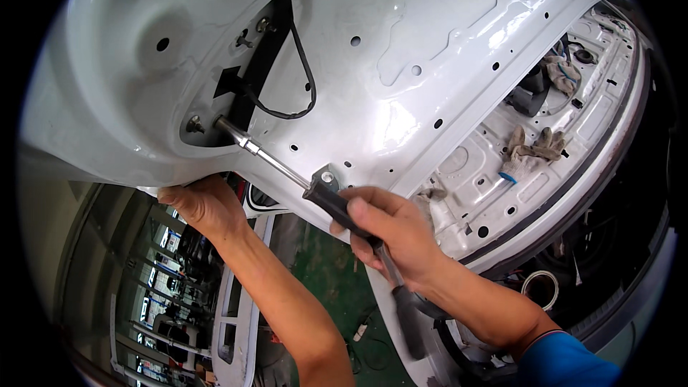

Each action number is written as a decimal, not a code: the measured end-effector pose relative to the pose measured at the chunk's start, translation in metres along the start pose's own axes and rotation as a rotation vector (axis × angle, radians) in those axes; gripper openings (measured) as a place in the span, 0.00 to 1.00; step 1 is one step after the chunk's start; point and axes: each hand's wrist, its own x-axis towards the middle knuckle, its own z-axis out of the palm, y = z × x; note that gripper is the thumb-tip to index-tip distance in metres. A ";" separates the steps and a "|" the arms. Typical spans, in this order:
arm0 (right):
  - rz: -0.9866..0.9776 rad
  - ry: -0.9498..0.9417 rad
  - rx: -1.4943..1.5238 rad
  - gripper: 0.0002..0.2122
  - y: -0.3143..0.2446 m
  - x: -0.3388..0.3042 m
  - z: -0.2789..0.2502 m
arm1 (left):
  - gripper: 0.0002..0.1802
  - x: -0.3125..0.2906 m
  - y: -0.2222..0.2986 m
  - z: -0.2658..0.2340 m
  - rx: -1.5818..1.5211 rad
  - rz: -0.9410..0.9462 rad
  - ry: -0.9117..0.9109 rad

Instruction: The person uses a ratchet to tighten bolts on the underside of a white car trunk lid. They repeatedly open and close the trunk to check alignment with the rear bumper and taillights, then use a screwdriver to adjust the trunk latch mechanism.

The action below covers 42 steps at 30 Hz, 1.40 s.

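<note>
A white car lid panel (401,21) fills the upper view, with a dark recess that holds studs and nuts. My right hand (390,226) is closed round the black handle of a socket driver (283,167). The tool's long shiny shaft runs up left, and its socket reaches into the recess near a stud with a nut (194,125). Below the hand hangs a second metal shaft with a blurred black grip (408,319); how it joins the driver is unclear. My left hand (208,204) touches the panel's lower edge from beneath, most of its fingers hidden behind it.
A black cable (312,75) loops out of the recess. Work gloves (530,154) lie on the white body shelf at right, with another glove (564,74) farther back. A tape roll (540,289) sits at lower right. Below is a green floor (322,272) with a cable.
</note>
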 end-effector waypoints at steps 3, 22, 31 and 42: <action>-0.476 0.078 -0.555 0.21 0.017 0.006 -0.005 | 0.57 0.001 0.000 0.002 0.005 0.024 0.001; 0.128 -0.166 0.088 0.19 0.014 0.011 -0.016 | 0.58 0.001 -0.002 -0.006 0.000 0.000 -0.005; 0.052 -0.059 -0.175 0.19 0.011 0.009 -0.009 | 0.56 0.001 -0.002 -0.006 -0.007 0.007 -0.005; 0.068 -0.029 -0.135 0.22 0.004 0.003 -0.008 | 0.57 0.001 0.000 -0.001 0.018 0.022 -0.013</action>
